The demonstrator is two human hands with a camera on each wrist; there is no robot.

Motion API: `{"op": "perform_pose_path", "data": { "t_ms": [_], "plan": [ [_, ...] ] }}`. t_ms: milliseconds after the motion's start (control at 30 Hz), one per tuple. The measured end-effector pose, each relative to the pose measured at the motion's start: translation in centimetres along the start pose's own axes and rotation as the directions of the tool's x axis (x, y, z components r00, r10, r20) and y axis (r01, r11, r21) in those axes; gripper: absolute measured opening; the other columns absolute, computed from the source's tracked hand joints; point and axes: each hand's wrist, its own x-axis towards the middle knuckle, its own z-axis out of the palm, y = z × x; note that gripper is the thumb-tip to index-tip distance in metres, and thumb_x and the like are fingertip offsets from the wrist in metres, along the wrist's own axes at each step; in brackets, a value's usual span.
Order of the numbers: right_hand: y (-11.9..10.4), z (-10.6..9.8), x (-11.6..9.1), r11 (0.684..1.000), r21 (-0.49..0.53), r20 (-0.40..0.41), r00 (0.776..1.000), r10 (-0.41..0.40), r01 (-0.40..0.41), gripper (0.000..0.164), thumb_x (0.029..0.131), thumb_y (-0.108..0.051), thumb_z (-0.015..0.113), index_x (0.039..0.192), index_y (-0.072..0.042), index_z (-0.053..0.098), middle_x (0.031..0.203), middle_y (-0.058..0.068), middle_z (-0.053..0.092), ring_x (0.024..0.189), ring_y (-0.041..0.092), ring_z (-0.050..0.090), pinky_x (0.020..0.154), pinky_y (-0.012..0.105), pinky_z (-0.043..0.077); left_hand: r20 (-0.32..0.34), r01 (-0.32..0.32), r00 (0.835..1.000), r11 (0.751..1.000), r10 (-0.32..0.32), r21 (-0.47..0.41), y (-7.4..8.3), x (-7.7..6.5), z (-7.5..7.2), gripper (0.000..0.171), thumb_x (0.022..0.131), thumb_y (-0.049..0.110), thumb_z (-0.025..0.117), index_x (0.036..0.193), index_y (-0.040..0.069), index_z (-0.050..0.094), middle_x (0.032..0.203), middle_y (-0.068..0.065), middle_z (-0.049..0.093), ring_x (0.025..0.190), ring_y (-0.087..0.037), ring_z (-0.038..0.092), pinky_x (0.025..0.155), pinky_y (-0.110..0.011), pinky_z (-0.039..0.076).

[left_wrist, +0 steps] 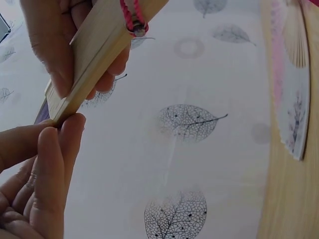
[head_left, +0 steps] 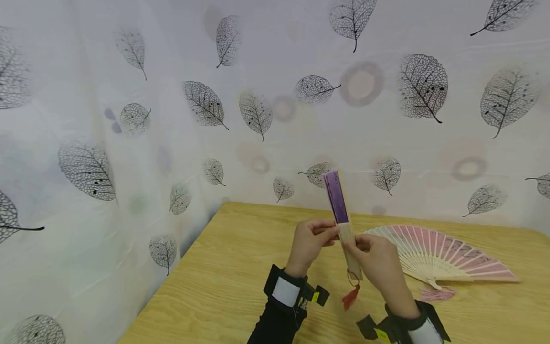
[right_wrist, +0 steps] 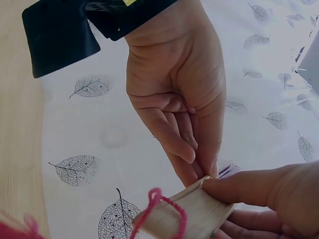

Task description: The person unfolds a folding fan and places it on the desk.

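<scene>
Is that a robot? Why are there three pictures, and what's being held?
No, those are a person's left hand and right hand. The wide picture comes from a camera on the person's head, looking forward and down. The other two come from cameras worn on the left and right wrists, where you can see black gear. They look closely at each hand's work.

The fingers of both hands pinch a folded fan. It shows purple on top and pale wood below, with a red tassel hanging down. On the table lies an open fan, partly pink. Behind is a pale sheet printed with leaves.
</scene>
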Motion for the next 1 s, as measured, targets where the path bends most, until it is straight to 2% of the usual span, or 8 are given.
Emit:
{"op": "perform_pose_path", "data": {
  "t_ms": [133,367,500,700,1000],
  "plan": [
    [0.04,0.08,0.03,1.000,-0.010,-0.001,1.000,0.002,-0.002,0.027,0.085,-0.024,0.065,0.097,0.000,0.070,0.087,0.016,0.071,0.078,0.027,0.068,0.063,0.036,0.055,-0.015,-0.013,1.000,1.000,0.013,0.020,0.20,-0.14,0.09,0.020,0.083,0.008,0.066,0.099,-0.005,0.068,0.094,-0.022,0.069,0.081,-0.025,0.070,0.065,-0.023,0.057],
    [0.36,0.12,0.21,1.000,-0.024,-0.011,1.000,-0.006,0.006,0.026,0.085,-0.023,0.065,0.094,0.000,0.070,0.085,0.016,0.071,0.079,0.028,0.068,0.067,0.040,0.055,-0.021,-0.001,1.000,1.000,0.002,0.020,0.35,-0.21,0.07,0.020,0.084,0.007,0.065,0.098,-0.006,0.068,0.092,-0.023,0.069,0.070,-0.011,0.067,0.065,-0.023,0.057],
    [0.39,0.07,0.27,1.000,-0.023,-0.021,1.000,-0.008,0.008,0.027,0.085,-0.024,0.065,0.095,0.000,0.070,0.085,0.015,0.071,0.079,0.028,0.068,0.066,0.039,0.055,-0.030,0.008,1.000,1.000,-0.008,0.012,0.40,-0.13,0.09,0.020,0.084,0.008,0.065,0.099,-0.005,0.068,0.093,-0.022,0.069,0.068,-0.007,0.066,0.066,-0.023,0.057],
    [0.36,-0.08,0.26,1.000,-0.023,-0.038,0.999,0.018,-0.019,0.028,0.084,-0.024,0.066,0.095,0.001,0.070,0.085,0.016,0.071,0.078,0.028,0.067,0.061,0.034,0.054,-0.040,-0.002,0.999,1.000,0.002,0.012,0.47,-0.16,0.16,0.020,0.084,0.007,0.065,0.099,-0.005,0.067,0.093,-0.021,0.069,0.071,-0.011,0.067,0.067,-0.024,0.058],
    [0.45,-0.02,0.31,0.999,-0.026,-0.066,0.998,0.024,-0.026,0.029,0.085,-0.022,0.064,0.098,0.004,0.069,0.086,0.018,0.071,0.079,0.030,0.067,0.063,0.037,0.054,-0.044,-0.024,0.999,1.000,0.024,0.007,0.39,-0.23,0.17,0.019,0.085,0.006,0.064,0.099,-0.006,0.067,0.093,-0.024,0.068,0.076,-0.016,0.068,0.067,-0.025,0.058]
  ]
}}
